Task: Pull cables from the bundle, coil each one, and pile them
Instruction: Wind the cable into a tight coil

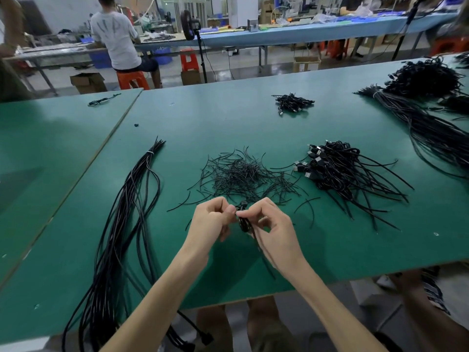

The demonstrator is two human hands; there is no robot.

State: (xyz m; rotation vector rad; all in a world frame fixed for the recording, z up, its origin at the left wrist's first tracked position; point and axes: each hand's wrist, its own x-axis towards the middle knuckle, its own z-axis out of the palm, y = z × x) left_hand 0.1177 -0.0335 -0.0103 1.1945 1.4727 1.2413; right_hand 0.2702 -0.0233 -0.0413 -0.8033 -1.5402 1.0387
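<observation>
- Faint grey marks on the back of a white T-shirt (pixel 114 34), worn by a person seated at a far bench; too blurred to read.
- On the left hand (pixel 213 219), fingers curled in, with thumb and forefinger tips pinching the top of a small coiled cable (pixel 245 224) held just above the surface (pixel 228 118).
- On the right hand (pixel 271 224), thumb and forefinger pinching the same coil from the other side, the remaining fingers bent loosely beneath; a loose black tail trailing down under the wrist toward the near edge.
- To the left, the bundle (pixel 127 212): long, smooth, black, round-sheathed cables lying side by side, bound near the far end by a pale tie (pixel 150 153), near ends hanging over the edge with moulded black plugs.
- Just beyond both hands, a scattered heap of short, thin black wire ties (pixel 243 174), curved and criss-crossed.
- To the right of that heap, the pile (pixel 337 171) of finished coils: black loops, straight tails fanned toward the near right, flat plugs with metal tips pointing left.
- Farther back, a smaller heap (pixel 293 102) of the same black coils.
- At the far right, a second bundle (pixel 426 128), thick and dark, bound near its far end.
- Matte green surface, flat, with a narrow seam between two boards on the left.
</observation>
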